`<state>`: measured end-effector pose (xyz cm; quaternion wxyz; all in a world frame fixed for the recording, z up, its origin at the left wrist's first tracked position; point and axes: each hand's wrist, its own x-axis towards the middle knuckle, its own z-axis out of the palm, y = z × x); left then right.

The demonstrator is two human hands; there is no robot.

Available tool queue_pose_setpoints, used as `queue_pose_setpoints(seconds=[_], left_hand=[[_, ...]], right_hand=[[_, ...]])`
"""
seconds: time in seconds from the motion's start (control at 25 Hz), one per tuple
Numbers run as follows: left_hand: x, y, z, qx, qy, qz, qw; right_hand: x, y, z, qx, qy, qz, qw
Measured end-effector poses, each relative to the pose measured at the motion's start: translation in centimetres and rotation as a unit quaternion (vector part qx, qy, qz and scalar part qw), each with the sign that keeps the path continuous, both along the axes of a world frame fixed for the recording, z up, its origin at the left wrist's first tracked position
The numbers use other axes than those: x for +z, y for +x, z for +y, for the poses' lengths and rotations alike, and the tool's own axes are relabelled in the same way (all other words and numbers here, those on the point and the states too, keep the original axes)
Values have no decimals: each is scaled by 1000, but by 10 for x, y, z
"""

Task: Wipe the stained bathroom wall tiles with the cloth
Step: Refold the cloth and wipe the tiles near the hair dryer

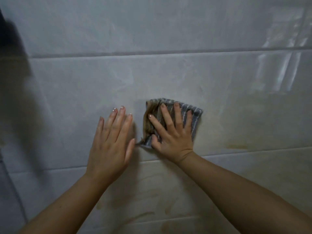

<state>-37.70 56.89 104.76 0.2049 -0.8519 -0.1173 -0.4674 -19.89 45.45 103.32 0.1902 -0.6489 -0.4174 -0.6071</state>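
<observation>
Pale grey wall tiles (pixel 168 78) fill the view, with brownish stains at the lower right (pixel 236 146) and on the tile below (pixel 152 200). A folded grey cloth with white stripes (pixel 195 119), soiled brown on its left side, lies flat against the wall. My right hand (pixel 170 132) presses on it with fingers spread. My left hand (pixel 111 139) rests flat on the bare tile just left of the cloth, fingers together and holding nothing.
Horizontal grout lines (pixel 152 53) cross the wall above and below my hands. A dark shape (pixel 11 48) blocks the upper left corner. Bright streaky reflections (pixel 283 65) show on the tiles at the upper right.
</observation>
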Motion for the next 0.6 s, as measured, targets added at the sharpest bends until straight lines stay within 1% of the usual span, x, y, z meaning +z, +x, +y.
queue_pose_setpoints(seconds=[0.08, 0.2, 0.28, 0.4, 0.48, 0.6], left_hand=[[-9, -4, 2, -3, -10, 5, 1000], [-22, 1, -2, -1, -18, 21, 1000], [-23, 11, -10, 3, -16, 23, 1000], [-19, 35, -30, 0, 1, 17, 1000], [-16, 52, -45, -9, 14, 11, 1000], [-13, 72, -66, -14, 23, -1, 1000]], right_hand=[[-8, -13, 12, 10, -27, -23, 999], [-8, -5, 1, 15, -54, -65, 996], [-10, 17, -23, 11, -55, -80, 995], [-18, 67, -75, -5, -29, -79, 996], [-22, 103, -113, -20, -28, -83, 996], [-5, 145, -162, -26, -32, -92, 995]])
